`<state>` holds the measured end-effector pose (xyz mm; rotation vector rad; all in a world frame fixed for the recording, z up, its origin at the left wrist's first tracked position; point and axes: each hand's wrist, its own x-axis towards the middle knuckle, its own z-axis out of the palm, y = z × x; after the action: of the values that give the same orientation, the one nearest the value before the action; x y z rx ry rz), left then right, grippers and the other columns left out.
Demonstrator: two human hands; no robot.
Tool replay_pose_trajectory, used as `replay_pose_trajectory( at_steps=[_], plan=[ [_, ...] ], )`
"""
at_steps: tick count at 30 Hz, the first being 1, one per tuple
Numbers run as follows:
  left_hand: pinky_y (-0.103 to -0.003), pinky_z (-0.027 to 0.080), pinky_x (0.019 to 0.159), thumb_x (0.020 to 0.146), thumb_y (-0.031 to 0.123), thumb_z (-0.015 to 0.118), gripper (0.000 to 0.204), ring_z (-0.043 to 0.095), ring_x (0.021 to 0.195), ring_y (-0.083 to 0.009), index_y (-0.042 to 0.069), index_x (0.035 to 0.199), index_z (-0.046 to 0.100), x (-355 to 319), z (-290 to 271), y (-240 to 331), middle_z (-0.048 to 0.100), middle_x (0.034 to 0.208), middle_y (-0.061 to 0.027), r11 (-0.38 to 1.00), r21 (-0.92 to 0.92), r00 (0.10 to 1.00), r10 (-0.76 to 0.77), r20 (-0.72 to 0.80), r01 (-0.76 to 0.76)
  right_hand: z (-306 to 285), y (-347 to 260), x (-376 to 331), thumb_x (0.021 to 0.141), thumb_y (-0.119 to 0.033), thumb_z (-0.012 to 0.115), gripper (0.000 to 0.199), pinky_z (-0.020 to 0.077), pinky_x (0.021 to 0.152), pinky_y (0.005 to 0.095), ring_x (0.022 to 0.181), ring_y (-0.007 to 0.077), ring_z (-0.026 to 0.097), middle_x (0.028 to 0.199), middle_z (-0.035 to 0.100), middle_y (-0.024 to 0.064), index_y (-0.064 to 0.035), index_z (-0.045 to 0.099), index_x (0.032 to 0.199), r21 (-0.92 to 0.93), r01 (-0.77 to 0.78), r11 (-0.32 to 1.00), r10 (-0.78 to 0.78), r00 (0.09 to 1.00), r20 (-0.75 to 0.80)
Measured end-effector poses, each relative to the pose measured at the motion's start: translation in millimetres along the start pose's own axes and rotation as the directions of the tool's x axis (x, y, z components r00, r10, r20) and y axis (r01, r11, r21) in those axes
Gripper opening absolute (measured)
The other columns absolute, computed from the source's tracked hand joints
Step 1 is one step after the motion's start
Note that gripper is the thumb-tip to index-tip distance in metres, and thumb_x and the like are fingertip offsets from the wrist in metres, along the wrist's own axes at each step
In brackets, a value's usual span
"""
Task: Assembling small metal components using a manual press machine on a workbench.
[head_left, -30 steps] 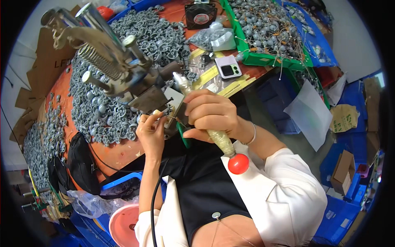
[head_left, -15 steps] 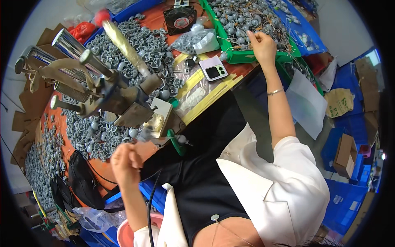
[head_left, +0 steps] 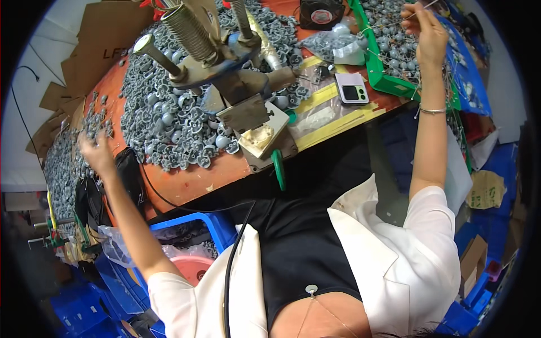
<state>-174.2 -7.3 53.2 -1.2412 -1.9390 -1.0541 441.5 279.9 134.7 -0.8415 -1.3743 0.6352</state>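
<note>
My left hand (head_left: 97,155) reaches out to the far left, over the edge of a heap of small grey plastic parts (head_left: 65,169); its fingers are apart and I see nothing held in them. At the upper right, my right hand (head_left: 429,42) pinches a thin pale stick or wire (head_left: 424,9) above a green tray (head_left: 389,84). Grey balls with thin wires (head_left: 394,45) fill that tray. Between my hands stands a metal bench press (head_left: 236,84) with a coil spring, a pale block (head_left: 260,138) under it and a green disc (head_left: 279,169) at its front.
Loose grey half-shells (head_left: 186,138) cover much of the orange table (head_left: 194,188). A phone (head_left: 352,89), a bag of grey parts (head_left: 332,42) and a black fan (head_left: 321,14) lie right of the press. A black bag (head_left: 131,174) hangs at the table's edge above a blue crate (head_left: 222,228).
My left hand has gone from beside the press to the far-left heap. My right hand has a thin stick or wire over the tray. A grey ball by the green disc is gone; the view has shifted.
</note>
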Motion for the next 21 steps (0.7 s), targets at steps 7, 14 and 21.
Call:
replay_pose_trajectory(
  at_steps=[7,14,21],
  plan=[
    [-0.031,0.049,0.069,0.078,0.016,0.072,0.030,0.063,0.077,-0.0193,0.003,0.105,0.066,-78.5,45.3,79.0,0.067,0.096,-0.0124,0.959,-0.010,0.853,-0.248,0.458,0.284,-1.5,-31.5,-25.9,0.096,-0.020,0.051,0.028,0.0425,0.059,0.0238,0.065,0.0143,0.056,0.080,0.065,0.0101,0.0042,0.065,0.097,0.403,0.094,0.910,-0.159,0.979,0.131],
    [-0.025,0.046,0.063,0.080,0.001,0.068,0.024,0.055,0.069,-0.0118,0.004,0.103,0.068,-112.4,29.6,150.3,0.055,0.083,-0.0050,0.864,-0.418,0.935,-0.148,0.321,0.280,19.1,-60.0,-130.9,0.095,-0.023,0.050,0.034,0.0347,0.044,0.0257,0.049,0.0132,0.045,0.065,0.053,0.0099,0.0042,0.059,0.077,0.366,-0.041,0.930,-0.135,0.886,0.443],
    [-0.037,0.049,0.078,0.080,-0.002,0.065,0.025,0.057,0.099,-0.0338,0.000,0.105,0.062,-166.7,41.8,246.9,0.056,0.112,-0.0207,0.853,-0.502,0.837,0.165,0.522,0.144,44.8,-64.5,-199.1,0.088,-0.018,0.063,0.030,0.0355,0.043,0.0236,0.043,0.0134,0.051,0.053,0.057,0.0068,0.0034,0.064,0.067,0.435,-0.277,0.857,-0.081,0.760,0.644]
  ],
)
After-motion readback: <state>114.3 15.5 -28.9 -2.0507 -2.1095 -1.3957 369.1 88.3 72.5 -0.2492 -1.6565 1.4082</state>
